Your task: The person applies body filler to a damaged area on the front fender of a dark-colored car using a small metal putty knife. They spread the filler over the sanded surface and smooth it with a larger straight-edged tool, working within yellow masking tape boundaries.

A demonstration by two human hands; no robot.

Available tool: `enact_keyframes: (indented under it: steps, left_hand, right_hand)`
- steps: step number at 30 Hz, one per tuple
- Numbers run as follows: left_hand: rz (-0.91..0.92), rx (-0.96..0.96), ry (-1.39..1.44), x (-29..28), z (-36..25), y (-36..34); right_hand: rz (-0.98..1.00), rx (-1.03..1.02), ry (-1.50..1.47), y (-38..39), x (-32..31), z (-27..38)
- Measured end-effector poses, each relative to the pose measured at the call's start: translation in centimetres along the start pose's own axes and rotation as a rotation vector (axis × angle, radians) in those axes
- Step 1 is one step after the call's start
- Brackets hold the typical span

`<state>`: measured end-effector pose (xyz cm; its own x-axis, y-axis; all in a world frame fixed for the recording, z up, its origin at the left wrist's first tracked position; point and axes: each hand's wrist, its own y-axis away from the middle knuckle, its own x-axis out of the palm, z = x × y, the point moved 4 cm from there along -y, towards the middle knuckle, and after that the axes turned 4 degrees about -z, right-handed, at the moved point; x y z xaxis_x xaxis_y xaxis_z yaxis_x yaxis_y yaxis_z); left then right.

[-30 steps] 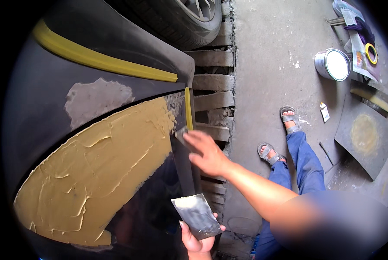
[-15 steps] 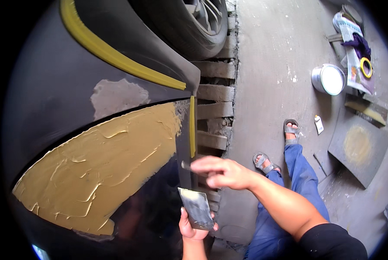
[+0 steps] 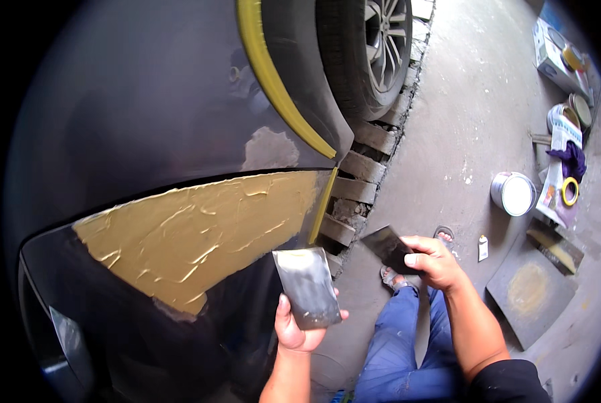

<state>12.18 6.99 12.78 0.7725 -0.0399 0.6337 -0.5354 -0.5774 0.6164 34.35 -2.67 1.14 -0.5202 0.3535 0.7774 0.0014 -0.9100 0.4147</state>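
My left hand [image 3: 294, 329] is closed on a grey metal spreader plate [image 3: 306, 287] with pale smears at its top edge, held low beside the car. My right hand [image 3: 429, 264] grips a dark flat spreader [image 3: 384, 246], angled up-left, a short way right of the plate and not touching it. To their upper left, a thick, uneven layer of tan filler [image 3: 193, 235] covers part of the dark car panel [image 3: 126, 134]. Yellow masking strips [image 3: 272, 89] run along the wheel-arch edge and down the panel's side, and a bare grey patch [image 3: 270, 149] sits above the filler.
A wheel [image 3: 384, 54] and broken concrete strips [image 3: 357, 191] border the car. On the concrete floor stand a white-topped can [image 3: 513, 193], a small tube [image 3: 482, 247] and grey boards [image 3: 530, 299]. Newspaper, a purple cloth [image 3: 570, 161], tape and tins line the right. My legs [image 3: 398, 339] are below.
My right hand has moved right from the panel's edge, and its dark spreader now shows clearly. The plate in my left hand is higher in view. The view has turned, showing more wheel.
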Motion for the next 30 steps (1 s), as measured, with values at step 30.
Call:
enact_keyframes:
  steps: [30]
  left_hand:
    - [0.201,0.601,-1.329,11.0,-3.4,8.1]
  right_hand:
    - [0.022,-0.486,0.299,6.2,12.9,5.1]
